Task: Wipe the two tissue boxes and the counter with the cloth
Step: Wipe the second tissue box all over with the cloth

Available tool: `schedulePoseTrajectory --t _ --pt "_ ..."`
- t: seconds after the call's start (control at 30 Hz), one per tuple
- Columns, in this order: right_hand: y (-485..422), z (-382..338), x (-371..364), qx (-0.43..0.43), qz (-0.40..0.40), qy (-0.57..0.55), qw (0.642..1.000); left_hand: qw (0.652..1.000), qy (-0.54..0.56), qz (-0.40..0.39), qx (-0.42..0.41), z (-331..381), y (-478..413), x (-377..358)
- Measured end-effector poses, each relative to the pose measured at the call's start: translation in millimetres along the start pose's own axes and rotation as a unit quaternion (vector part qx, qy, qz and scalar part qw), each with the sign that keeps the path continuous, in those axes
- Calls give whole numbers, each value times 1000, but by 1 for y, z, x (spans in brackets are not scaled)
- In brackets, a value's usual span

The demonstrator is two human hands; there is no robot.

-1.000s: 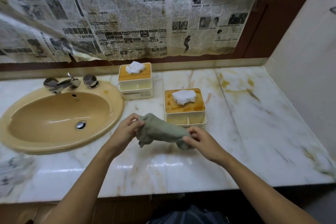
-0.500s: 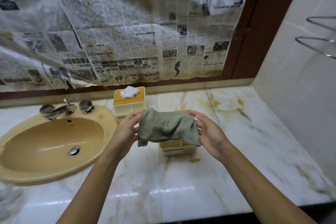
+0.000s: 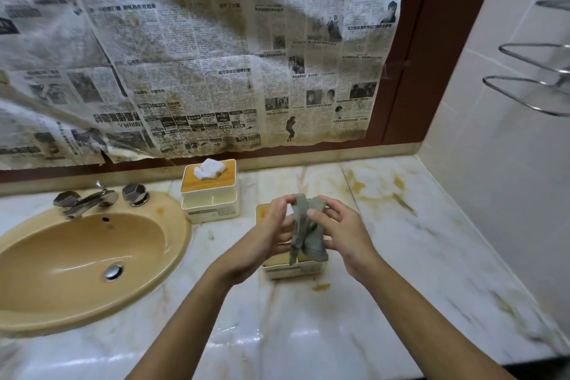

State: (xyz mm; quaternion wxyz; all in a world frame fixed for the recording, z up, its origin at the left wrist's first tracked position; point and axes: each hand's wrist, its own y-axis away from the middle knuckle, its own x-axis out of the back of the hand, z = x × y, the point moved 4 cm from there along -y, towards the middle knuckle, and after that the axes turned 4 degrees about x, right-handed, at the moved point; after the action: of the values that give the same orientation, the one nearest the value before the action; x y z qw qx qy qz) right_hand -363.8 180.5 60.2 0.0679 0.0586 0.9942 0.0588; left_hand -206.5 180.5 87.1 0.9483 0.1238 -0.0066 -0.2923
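Right of the sink (image 3: pixel 77 256), the far tissue box (image 3: pixel 211 194) stands on the bench (image 3: pixel 308 333); nearer, the left hand (image 3: pixel 271 234) and right hand (image 3: pixel 345 234) both pinch the bunched grey cloth (image 3: pixel 308 231), held above the near tissue box (image 3: pixel 287 270). I judge the cloth is being gathered into a pad, wiping not yet begun. Next it must press flat onto that box's lid, then the yellow stains (image 3: pixel 357 186) farther right.

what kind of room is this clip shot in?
Most likely a bathroom or washroom. A tan oval sink with a chrome faucet is set into a marble counter, and a metal towel rack hangs on the tiled side wall.
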Motion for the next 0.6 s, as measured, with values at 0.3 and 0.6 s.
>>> schedulePoseTrajectory --t 0.3,0.6 --pt "-1 -16 19 30 11 48 998 999 20 46 18 8 -30 -7" --pt "-4 -9 42 -4 16 10 1000 996 -16 81 -21 10 -51 -7"
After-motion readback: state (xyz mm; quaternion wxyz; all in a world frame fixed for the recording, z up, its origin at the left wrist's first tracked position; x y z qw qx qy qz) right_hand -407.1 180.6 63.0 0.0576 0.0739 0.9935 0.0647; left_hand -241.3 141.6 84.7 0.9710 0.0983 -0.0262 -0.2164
